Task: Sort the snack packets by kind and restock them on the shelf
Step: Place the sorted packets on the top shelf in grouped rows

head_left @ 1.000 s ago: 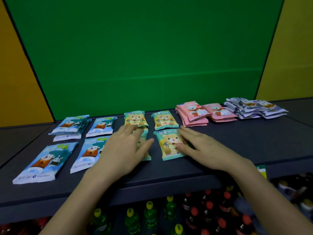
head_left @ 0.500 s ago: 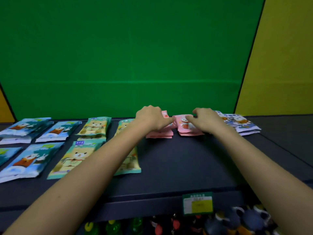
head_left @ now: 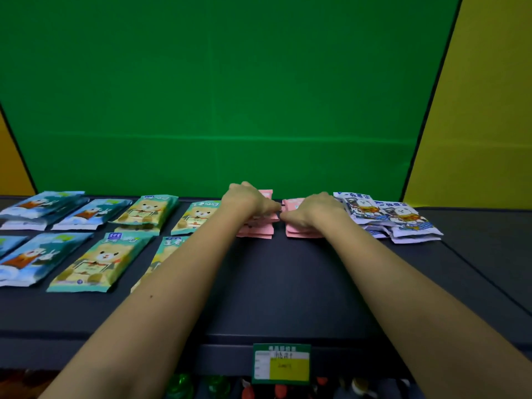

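Note:
Two stacks of pink snack packets lie at the back of the dark shelf (head_left: 288, 283). My left hand (head_left: 247, 201) rests on the left pink stack (head_left: 259, 230), fingers curled over it. On the right pink stack (head_left: 302, 233) lies my right hand (head_left: 312, 210), gripping its edge. The fingertips of both hands nearly meet between the stacks. Green bear packets (head_left: 98, 262) lie in two rows to the left, one partly hidden under my left forearm. Blue packets (head_left: 31, 257) fill the far left. A white-and-blue pile (head_left: 397, 218) sits to the right.
A green back panel rises right behind the packets, with yellow panels at both sides. A green and yellow price label (head_left: 281, 364) hangs on the shelf's front edge. Bottle caps (head_left: 181, 384) show on the lower shelf below.
One second ago my hands were flat on the green bear packets; they have since moved right onto the pink stacks. Over the last half second they have barely shifted, settling closer together.

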Tool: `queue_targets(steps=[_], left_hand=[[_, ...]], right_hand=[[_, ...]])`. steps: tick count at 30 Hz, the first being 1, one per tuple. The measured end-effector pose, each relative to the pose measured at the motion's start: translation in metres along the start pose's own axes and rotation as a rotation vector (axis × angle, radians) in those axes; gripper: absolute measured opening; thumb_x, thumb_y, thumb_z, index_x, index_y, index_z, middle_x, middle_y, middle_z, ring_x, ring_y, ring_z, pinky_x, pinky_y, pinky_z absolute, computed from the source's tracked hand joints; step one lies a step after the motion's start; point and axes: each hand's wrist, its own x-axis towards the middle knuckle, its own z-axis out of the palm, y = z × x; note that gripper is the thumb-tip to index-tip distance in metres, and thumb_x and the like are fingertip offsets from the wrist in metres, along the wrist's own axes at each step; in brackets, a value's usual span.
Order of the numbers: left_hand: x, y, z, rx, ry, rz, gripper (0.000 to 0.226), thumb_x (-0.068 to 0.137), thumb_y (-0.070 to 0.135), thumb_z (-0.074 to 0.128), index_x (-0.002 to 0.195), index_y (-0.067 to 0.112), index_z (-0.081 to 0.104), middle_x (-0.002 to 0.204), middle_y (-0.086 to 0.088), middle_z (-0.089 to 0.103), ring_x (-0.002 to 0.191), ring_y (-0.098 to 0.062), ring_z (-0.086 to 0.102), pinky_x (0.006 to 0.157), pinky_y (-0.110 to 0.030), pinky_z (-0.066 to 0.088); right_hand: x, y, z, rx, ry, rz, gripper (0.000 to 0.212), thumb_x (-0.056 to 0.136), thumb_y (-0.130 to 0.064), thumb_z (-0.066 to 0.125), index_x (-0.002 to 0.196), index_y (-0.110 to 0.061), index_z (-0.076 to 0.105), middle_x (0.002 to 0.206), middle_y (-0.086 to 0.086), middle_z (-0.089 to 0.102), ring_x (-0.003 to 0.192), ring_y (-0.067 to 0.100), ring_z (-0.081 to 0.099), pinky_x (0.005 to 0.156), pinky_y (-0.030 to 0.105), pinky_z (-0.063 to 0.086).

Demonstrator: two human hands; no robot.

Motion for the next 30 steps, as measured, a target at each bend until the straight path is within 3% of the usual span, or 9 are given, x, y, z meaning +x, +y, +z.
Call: queue_targets(steps=[5, 11, 18, 21, 23, 25, 27, 30], left_hand=[[-0.008, -0.005, -0.004, 0.003, 0.099, 0.089, 0.086, 0.078, 0.062, 0.053, 0.137, 0.003, 0.029, 0.139, -0.019, 0.034, 0.125, -0.036, 0.043, 0.097, -0.039, 0.040], [-0.063, -0.033, -0.025, 0.144, 0.112, 0.208, 0.082, 0.083, 0.065, 0.046, 0.132, 0.001, 0.035, 0.135, -0.024, 0.038, 0.124, -0.038, 0.042, 0.098, -0.039, 0.038], [-0.126, -0.062, 0.013, 0.293, -0.059, 0.253, 0.081, 0.082, 0.065, 0.041, 0.136, 0.004, 0.033, 0.135, -0.018, 0.037, 0.122, -0.035, 0.045, 0.096, -0.038, 0.040], [-0.131, -0.062, 0.019, 0.319, 0.011, 0.254, 0.080, 0.085, 0.067, 0.032, 0.134, 0.005, 0.036, 0.134, -0.016, 0.038, 0.123, -0.032, 0.044, 0.095, -0.039, 0.040], [-0.133, -0.068, 0.017, 0.322, 0.116, 0.324, 0.078, 0.088, 0.067, 0.025, 0.136, 0.007, 0.036, 0.137, -0.014, 0.037, 0.127, -0.029, 0.038, 0.100, -0.038, 0.036], [-0.138, -0.081, 0.011, 0.228, 0.132, 0.473, 0.070, 0.092, 0.061, 0.024, 0.144, 0.015, 0.027, 0.148, -0.008, 0.028, 0.136, -0.023, 0.028, 0.108, -0.035, 0.028], [-0.145, -0.098, 0.004, 0.167, -0.027, 0.602, 0.065, 0.093, 0.057, 0.026, 0.150, 0.027, 0.013, 0.158, 0.004, 0.007, 0.145, -0.013, 0.011, 0.116, -0.030, 0.015], [-0.147, -0.112, 0.004, 0.294, -0.154, 0.683, 0.061, 0.096, 0.051, 0.025, 0.149, 0.035, 0.001, 0.158, 0.009, -0.010, 0.146, -0.006, -0.005, 0.119, -0.027, 0.002]], right_hand=[[0.001, 0.001, -0.003, 0.103, 0.080, -0.016, 0.077, 0.080, -0.063, 0.051, 0.132, -0.007, 0.043, 0.137, 0.014, 0.045, 0.126, 0.031, 0.046, 0.095, 0.036, 0.042], [-0.049, 0.028, -0.013, 0.242, 0.226, -0.119, 0.066, 0.086, -0.061, 0.041, 0.127, -0.008, 0.042, 0.127, 0.020, 0.045, 0.119, 0.038, 0.047, 0.093, 0.041, 0.039], [-0.134, 0.037, 0.013, 0.154, 0.057, -0.161, 0.062, 0.086, -0.058, 0.042, 0.135, -0.020, 0.036, 0.131, 0.012, 0.041, 0.119, 0.034, 0.046, 0.091, 0.037, 0.039], [-0.137, 0.031, 0.023, 0.025, 0.115, -0.152, 0.068, 0.086, -0.067, 0.032, 0.134, -0.019, 0.039, 0.132, 0.009, 0.040, 0.120, 0.030, 0.045, 0.087, 0.037, 0.041], [-0.137, 0.040, 0.025, 0.045, 0.137, -0.195, 0.073, 0.086, -0.070, 0.024, 0.139, -0.021, 0.035, 0.142, 0.004, 0.034, 0.128, 0.024, 0.037, 0.093, 0.039, 0.041], [-0.139, 0.057, 0.025, 0.170, 0.058, -0.324, 0.070, 0.087, -0.066, 0.027, 0.146, -0.029, 0.023, 0.155, -0.009, 0.015, 0.140, 0.014, 0.021, 0.107, 0.036, 0.032], [-0.145, 0.070, 0.026, 0.296, -0.061, -0.427, 0.068, 0.087, -0.063, 0.038, 0.147, -0.039, 0.016, 0.157, -0.020, -0.002, 0.144, 0.003, 0.009, 0.116, 0.030, 0.020], [-0.147, 0.077, 0.034, 0.344, -0.066, -0.438, 0.066, 0.085, -0.059, 0.047, 0.144, -0.046, 0.020, 0.157, -0.020, -0.002, 0.144, 0.006, 0.015, 0.117, 0.033, 0.020]])
